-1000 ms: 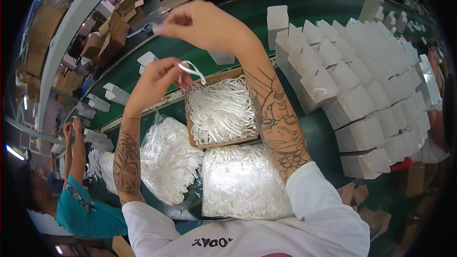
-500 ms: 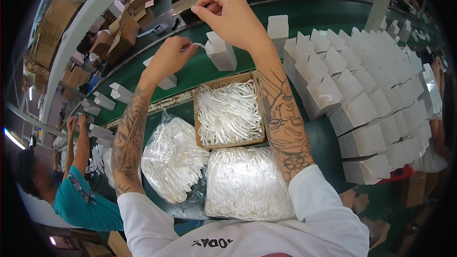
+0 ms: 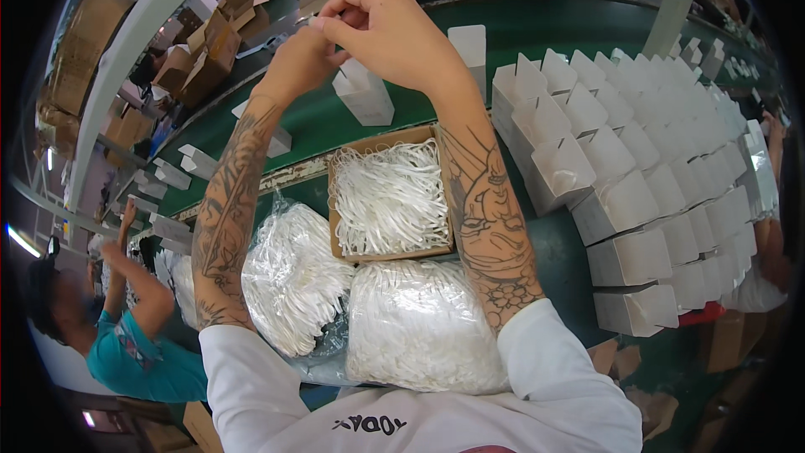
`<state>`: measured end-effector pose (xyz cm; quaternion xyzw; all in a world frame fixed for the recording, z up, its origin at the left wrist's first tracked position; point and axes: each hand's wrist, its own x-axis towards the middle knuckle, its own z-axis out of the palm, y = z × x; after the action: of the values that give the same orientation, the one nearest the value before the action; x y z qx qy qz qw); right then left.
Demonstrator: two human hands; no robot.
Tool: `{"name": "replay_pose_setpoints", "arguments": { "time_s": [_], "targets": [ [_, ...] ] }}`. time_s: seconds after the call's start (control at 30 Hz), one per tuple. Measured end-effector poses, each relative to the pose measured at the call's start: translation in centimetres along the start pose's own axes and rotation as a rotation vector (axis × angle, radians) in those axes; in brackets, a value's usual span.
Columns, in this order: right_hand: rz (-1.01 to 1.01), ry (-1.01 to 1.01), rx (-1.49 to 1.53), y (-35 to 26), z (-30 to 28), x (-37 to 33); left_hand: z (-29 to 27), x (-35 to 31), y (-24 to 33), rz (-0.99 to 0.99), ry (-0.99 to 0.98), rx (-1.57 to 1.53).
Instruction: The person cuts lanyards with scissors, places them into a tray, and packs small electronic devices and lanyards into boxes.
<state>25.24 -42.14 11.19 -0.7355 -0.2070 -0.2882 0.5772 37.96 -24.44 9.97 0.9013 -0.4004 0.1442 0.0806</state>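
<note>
My left hand (image 3: 298, 65) is closed at the far side of the bench, its fingers curled round a white strap that is mostly hidden now. Right against it, my right hand (image 3: 384, 32) has thumb and fingers pinched together; what they grip, if anything, I cannot make out. A small whitish bit shows where the fingertips meet. Just below the hands stands an open white box (image 3: 366, 99) on the green belt. Between my forearms lies a shallow cardboard box (image 3: 342, 241) filled with loose white straps (image 3: 392, 197).
Plastic bags of white straps (image 3: 293, 281) (image 3: 423, 327) lie nearest me. Rows of open white boxes (image 3: 625, 189) crowd the right side. More white boxes (image 3: 199, 162) line the green belt (image 3: 570, 29). At the left, a person in a teal shirt (image 3: 151, 361) works close by.
My hands have come together: the left moved up and right, the right slightly left. The strap end that stuck out of my left hand no longer shows plainly. The view shifted slightly.
</note>
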Motion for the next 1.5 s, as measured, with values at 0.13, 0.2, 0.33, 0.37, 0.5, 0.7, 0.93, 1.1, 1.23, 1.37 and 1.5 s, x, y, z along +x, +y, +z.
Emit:
{"name": "replay_pose_setpoints", "arguments": {
  "time_s": [0.13,0.2,0.33,0.37,0.5,0.7,0.93,1.1,1.23,1.37,1.5],
  "targets": [
    [-0.085,0.033,0.004,-0.6,-0.7,0.2,0.3,-4.1,6.1,0.085,-0.137,-0.467],
    [-0.149,0.056,0.036,-1.9,-0.3,0.3,1.9,-7.0,7.2,0.227,-0.31,-0.349],
    [-0.16,0.07,0.099,-2.8,0.2,0.1,3.9,-9.0,8.6,0.293,-0.437,-0.092],
    [-0.16,0.055,0.114,-2.9,0.3,-0.1,4.3,-9.2,8.5,0.292,-0.435,-0.097],
    [-0.153,0.016,0.134,-3.2,0.8,0.1,5.4,-10.2,7.4,0.339,-0.383,0.114],
    [-0.175,0.041,0.125,-2.4,1.4,0.1,2.5,-10.6,7.8,0.14,-0.4,-0.229],
    [-0.145,-0.021,0.193,-2.6,2.1,0.2,4.5,-11.7,7.7,0.301,-0.371,-0.201],
    [-0.182,-0.005,0.164,-3.4,1.1,0.2,0.6,-11.5,8.5,0.174,-0.289,-0.611],
    [-0.061,-0.198,0.293,-7.5,-2.6,-0.4,-1.0,-11.4,8.1,-0.162,-0.49,-0.819],
    [-0.108,-0.09,0.232,-9.7,-2.1,-1.8,-1.0,-9.9,8.2,-0.152,-0.403,-0.78],
    [-0.642,0.213,-0.158,-10.5,1.4,-5.4,-1.7,-5.5,7.2,-0.155,-0.241,-0.676]
  ]
}}
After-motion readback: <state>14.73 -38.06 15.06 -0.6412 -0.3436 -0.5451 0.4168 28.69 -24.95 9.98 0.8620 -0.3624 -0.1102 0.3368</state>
